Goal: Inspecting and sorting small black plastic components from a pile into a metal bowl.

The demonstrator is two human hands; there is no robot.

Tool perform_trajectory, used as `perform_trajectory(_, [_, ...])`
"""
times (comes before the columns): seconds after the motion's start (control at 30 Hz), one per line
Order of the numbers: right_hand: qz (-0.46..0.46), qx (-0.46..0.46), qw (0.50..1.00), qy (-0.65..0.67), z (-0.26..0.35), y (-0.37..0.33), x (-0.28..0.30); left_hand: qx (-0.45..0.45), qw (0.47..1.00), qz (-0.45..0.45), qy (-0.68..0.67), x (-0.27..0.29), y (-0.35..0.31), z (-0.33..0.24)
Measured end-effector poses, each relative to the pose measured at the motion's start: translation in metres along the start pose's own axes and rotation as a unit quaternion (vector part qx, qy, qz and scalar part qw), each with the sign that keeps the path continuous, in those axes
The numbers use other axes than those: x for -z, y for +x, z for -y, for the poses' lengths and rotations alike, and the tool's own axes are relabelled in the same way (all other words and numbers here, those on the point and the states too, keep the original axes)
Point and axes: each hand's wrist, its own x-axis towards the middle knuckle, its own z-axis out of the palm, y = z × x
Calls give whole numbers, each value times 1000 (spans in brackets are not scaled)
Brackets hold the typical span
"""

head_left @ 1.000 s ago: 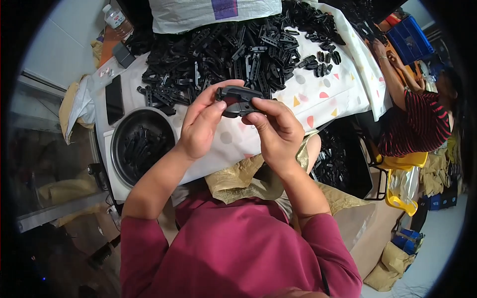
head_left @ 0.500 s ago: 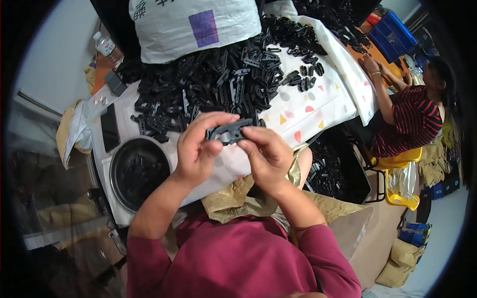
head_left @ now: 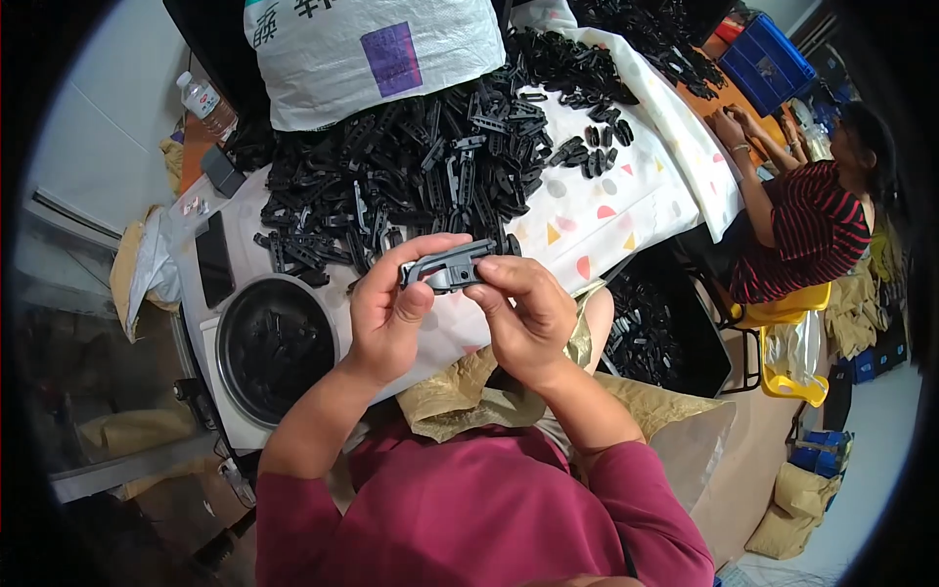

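Observation:
Between my hands, above the near edge of the table, is a black plastic clip-like part [head_left: 452,269], long and slotted with a small round hole. My left hand [head_left: 389,308] pinches its left end between thumb and fingers. At the other end, the thumb and forefinger of my right hand [head_left: 528,311] grip it. Just beyond lies a big heap of similar black plastic parts [head_left: 421,166]. A dark round bowl [head_left: 227,342] with a few black parts in it stands to the left of my left forearm.
A white woven sack [head_left: 323,68] sits behind the heap. At left are a phone [head_left: 214,259], a grey box [head_left: 222,170] and a bottle [head_left: 203,101]. Right of my lap stands a black crate [head_left: 699,367] of parts. A person in a striped shirt [head_left: 807,230] works at far right.
The black part has turned slightly in my fingers, so its flat side with the hole shows more. Both hands keep their grip. The view has shifted a little.

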Motion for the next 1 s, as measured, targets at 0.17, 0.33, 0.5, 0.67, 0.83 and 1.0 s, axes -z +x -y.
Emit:
perform_trajectory(0.17, [31,18,999,-18,-1,-2,6,-69,987,6,148,2,1,0])
perform_trajectory(0.33, [99,-62,990,-81,4,10,6,69,996,-14,-47,9,-4,1])
perform_trajectory(0.5, [118,-125,983,-68,-6,2,8,78,991,9,-105,23,-7,18])
perform_trajectory(0.67, [71,-290,946,-126,-72,10,56,212,969,-115,-55,76,0,19])
perform_trajectory(0.83, [123,-353,898,-233,-89,-4,69,150,782,82,599,79,-20,28])
perform_trajectory(1.0, [225,-270,847,-398,-97,-11,42,168,648,147,728,97,-18,50])
